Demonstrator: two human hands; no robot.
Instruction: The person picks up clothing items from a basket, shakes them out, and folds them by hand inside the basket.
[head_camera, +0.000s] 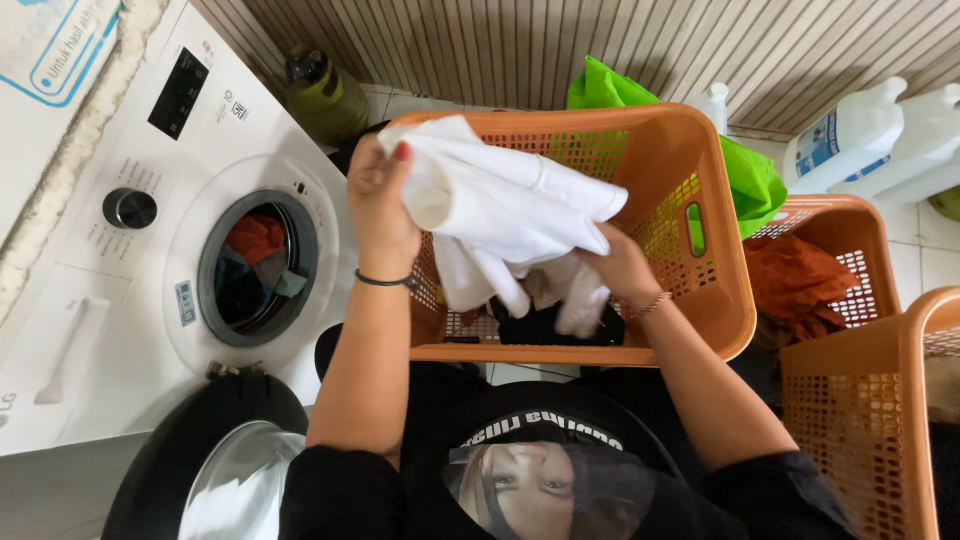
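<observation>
Two hands held one white garment (510, 205) over the orange basket (700, 160): our left hand (382, 200) had its grip clamped on the bunched upper end, our right hand (620, 265) clamped lower right, so the cloth ran slantwise between them. Left of it stood the open washing machine (255, 265); more baskets (850, 400) crowded the right.

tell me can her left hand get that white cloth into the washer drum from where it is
Probably yes. The left hand holds the white cloth up clear of the orange basket, the washer opening sits just beside it, and nothing lies between.
</observation>
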